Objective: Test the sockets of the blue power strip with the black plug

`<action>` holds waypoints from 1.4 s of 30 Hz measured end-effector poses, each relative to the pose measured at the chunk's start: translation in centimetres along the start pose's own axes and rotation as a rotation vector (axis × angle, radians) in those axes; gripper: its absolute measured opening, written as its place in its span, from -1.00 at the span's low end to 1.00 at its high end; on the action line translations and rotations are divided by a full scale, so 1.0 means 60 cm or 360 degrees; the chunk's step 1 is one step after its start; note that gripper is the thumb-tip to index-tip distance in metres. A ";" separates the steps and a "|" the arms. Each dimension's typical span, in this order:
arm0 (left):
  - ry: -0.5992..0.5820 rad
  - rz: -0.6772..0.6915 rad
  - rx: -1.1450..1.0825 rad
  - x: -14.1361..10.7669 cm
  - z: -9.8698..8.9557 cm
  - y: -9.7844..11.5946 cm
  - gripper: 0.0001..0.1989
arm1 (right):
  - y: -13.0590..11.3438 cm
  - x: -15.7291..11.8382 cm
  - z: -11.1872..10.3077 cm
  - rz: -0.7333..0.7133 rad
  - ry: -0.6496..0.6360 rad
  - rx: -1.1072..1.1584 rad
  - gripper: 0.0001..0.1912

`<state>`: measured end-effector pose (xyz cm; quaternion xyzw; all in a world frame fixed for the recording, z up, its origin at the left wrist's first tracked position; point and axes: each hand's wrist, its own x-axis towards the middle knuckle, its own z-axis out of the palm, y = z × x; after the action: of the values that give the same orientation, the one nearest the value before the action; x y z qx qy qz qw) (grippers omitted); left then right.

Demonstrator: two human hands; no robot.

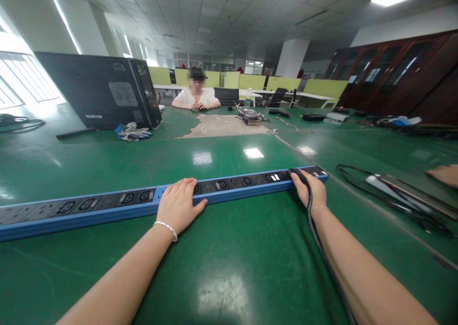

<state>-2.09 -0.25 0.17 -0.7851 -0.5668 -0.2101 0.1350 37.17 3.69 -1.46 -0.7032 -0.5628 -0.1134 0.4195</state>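
A long blue power strip (222, 191) with black sockets lies across the green table. My left hand (179, 203) rests over its middle, thumb spread along the near side, holding the strip down. Near the strip's right end, my right hand (310, 189) grips a black plug (294, 173) at one of the sockets. Whether the plug sits fully in the socket cannot be made out. Its black cable (315, 229) runs down beside my right forearm towards the lower edge of the view.
A black computer case (103, 91) stands at the back left, with gloves (132, 131) beside it. A person (196, 96) sits across the green table (229, 267). Black cables (358, 172) and a long device (418, 191) lie at the right, near another person's hand (443, 174).
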 end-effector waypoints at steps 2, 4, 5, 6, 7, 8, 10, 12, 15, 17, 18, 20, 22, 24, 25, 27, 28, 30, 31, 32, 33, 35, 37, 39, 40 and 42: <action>0.0001 0.0004 -0.0005 0.000 0.000 0.000 -0.49 | 0.004 0.001 0.006 -0.0010 0.0040 0.0044 -0.58; 0.0002 0.0008 0.0008 0.000 0.000 -0.001 -0.48 | 0.009 0.005 0.008 0.0034 0.0103 0.0139 -0.56; 0.0001 0.0011 0.0020 0.000 0.001 -0.001 -0.48 | 0.012 0.007 0.008 0.0093 0.0184 0.0217 -0.54; 0.0001 0.0014 0.0034 -0.001 0.001 -0.001 -0.48 | 0.017 0.011 0.006 0.0173 0.0306 0.0300 -0.50; 0.0002 0.0018 0.0048 -0.001 0.002 -0.002 -0.48 | 0.023 0.015 0.004 0.0258 0.0450 0.0379 -0.47; 0.0003 0.0023 0.0059 -0.001 0.002 -0.002 -0.48 | 0.029 0.019 0.001 0.0335 0.0588 0.0444 -0.45; 0.0003 0.0027 0.0071 -0.001 0.002 -0.002 -0.48 | 0.045 0.024 -0.003 0.0408 0.0713 0.0518 -0.45; -0.0003 0.0025 0.0073 -0.001 0.002 -0.002 -0.47 | 0.059 0.025 -0.003 0.0404 0.0649 0.0597 -0.47; -0.0010 0.0020 0.0070 -0.001 0.000 -0.001 -0.47 | 0.070 0.024 0.002 0.0389 0.0552 0.0717 -0.47; -0.0010 0.0021 0.0069 -0.001 0.000 -0.001 -0.47 | 0.070 0.024 0.006 0.0381 0.0471 0.0675 -0.47; -0.0008 0.0021 0.0069 -0.001 -0.001 -0.001 -0.47 | 0.068 0.024 0.007 0.0384 0.0417 0.0623 -0.48; -0.0005 0.0020 0.0071 -0.001 0.000 -0.001 -0.47 | 0.062 0.026 0.006 0.0401 0.0325 0.0520 -0.49; -0.0004 0.0016 0.0075 -0.001 0.000 -0.002 -0.47 | 0.056 0.027 0.003 0.0422 0.0293 0.0446 -0.50; -0.0006 0.0013 0.0077 -0.001 0.001 -0.002 -0.48 | 0.052 0.027 0.000 0.0423 0.0291 0.0393 -0.50; -0.0007 0.0012 0.0077 -0.001 0.001 -0.001 -0.48 | 0.050 0.027 -0.002 0.0421 0.0291 0.0372 -0.50; -0.0005 0.0010 0.0074 -0.001 0.001 -0.001 -0.48 | 0.048 0.026 -0.004 0.0414 0.0281 0.0344 -0.49; -0.0005 0.0009 0.0071 -0.001 0.001 -0.001 -0.48 | 0.047 0.026 -0.005 0.0404 0.0265 0.0328 -0.49; -0.0006 0.0005 0.0063 0.000 0.001 0.000 -0.48 | 0.046 0.026 -0.006 0.0384 0.0220 0.0275 -0.49; -0.0006 0.0003 0.0058 0.000 0.001 0.000 -0.48 | 0.045 0.027 -0.007 0.0371 0.0186 0.0245 -0.50; -0.0008 0.0000 0.0054 0.000 0.001 0.000 -0.49 | 0.045 0.027 -0.007 0.0358 0.0154 0.0221 -0.50; -0.0008 -0.0001 0.0052 0.000 0.001 0.000 -0.49 | 0.044 0.027 -0.008 0.0348 0.0133 0.0208 -0.51; -0.0008 0.0002 0.0052 0.000 0.000 0.000 -0.49 | 0.044 0.026 -0.008 0.0337 0.0129 0.0210 -0.53; -0.0005 0.0006 0.0058 0.000 -0.001 0.001 -0.49 | 0.044 0.025 -0.008 0.0331 0.0140 0.0218 -0.56; -0.0001 0.0009 0.0060 0.000 -0.001 0.001 -0.48 | 0.045 0.023 -0.007 0.0328 0.0143 0.0200 -0.58; 0.0000 0.0008 0.0059 0.000 -0.001 0.001 -0.48 | 0.045 0.023 -0.007 0.0324 0.0141 0.0183 -0.59; -0.0003 0.0010 0.0052 0.000 -0.001 0.000 -0.48 | 0.049 0.023 -0.006 0.0317 0.0138 0.0126 -0.61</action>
<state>-2.08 -0.30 0.21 -0.7846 -0.5679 -0.1997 0.1480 40.35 4.34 -1.69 -0.7330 -0.4754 -0.0790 0.4801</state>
